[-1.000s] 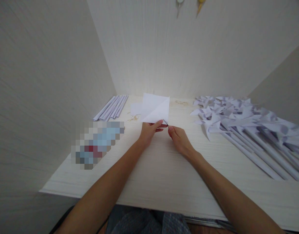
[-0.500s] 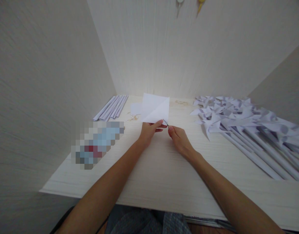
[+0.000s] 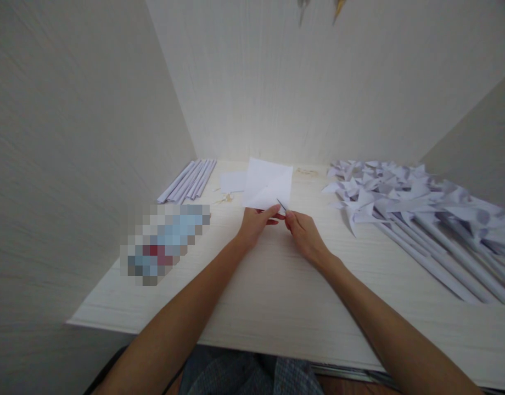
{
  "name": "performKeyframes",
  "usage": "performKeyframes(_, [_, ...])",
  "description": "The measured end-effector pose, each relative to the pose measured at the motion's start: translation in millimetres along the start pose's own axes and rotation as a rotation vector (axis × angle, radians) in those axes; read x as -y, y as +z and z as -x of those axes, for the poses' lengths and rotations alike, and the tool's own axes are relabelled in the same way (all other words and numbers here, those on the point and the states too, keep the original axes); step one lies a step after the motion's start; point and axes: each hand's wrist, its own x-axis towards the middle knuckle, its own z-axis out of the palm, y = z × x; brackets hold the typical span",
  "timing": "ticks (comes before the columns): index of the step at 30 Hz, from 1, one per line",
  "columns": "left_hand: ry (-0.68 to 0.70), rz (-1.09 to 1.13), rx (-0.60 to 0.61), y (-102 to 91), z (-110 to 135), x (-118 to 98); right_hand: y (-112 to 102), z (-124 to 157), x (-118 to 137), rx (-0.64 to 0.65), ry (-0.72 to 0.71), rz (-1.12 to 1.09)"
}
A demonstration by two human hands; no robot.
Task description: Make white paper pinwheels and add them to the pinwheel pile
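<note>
A square white paper sheet (image 3: pixel 269 175) with a faint diagonal crease is held up in front of me over the table. At its lower edge, my left hand (image 3: pixel 254 222) grips it, thumb on top and fingers underneath. My right hand (image 3: pixel 302 227) is closed on a thin dark pointed tool (image 3: pixel 281 205), which looks like a scissor blade. That tip lies across the sheet's lower right corner, beside my left thumb. Its handle is hidden in my fingers.
Rolled paper sticks (image 3: pixel 190 181) lie at the left back, near another white paper (image 3: pixel 231 181) and thin yellowish pieces (image 3: pixel 225 198). A blurred-out object (image 3: pixel 170 241) rests at left. Paper pinwheels (image 3: pixel 371 192) on sticks are heaped at right. Walls enclose the white table (image 3: pixel 269 307).
The sheet and both hands have shifted slightly to the right. More of the dark tip shows over the paper's corner. My grips stay the same.
</note>
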Motion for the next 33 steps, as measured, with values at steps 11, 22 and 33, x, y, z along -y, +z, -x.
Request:
performKeyframes(11, [0.001,-0.019,-0.001,-0.4,1.0,-0.2,-0.4,-0.1,0.0,0.003,-0.010,0.032])
performKeyframes(22, [0.002,-0.019,0.033,-0.6,0.1,1.3,0.5,0.0,-0.1,-0.023,0.003,0.034])
performKeyframes(33, [0.082,0.056,-0.131,-5.2,-5.5,-0.1,-0.8,0.8,1.5,-0.033,0.012,0.060])
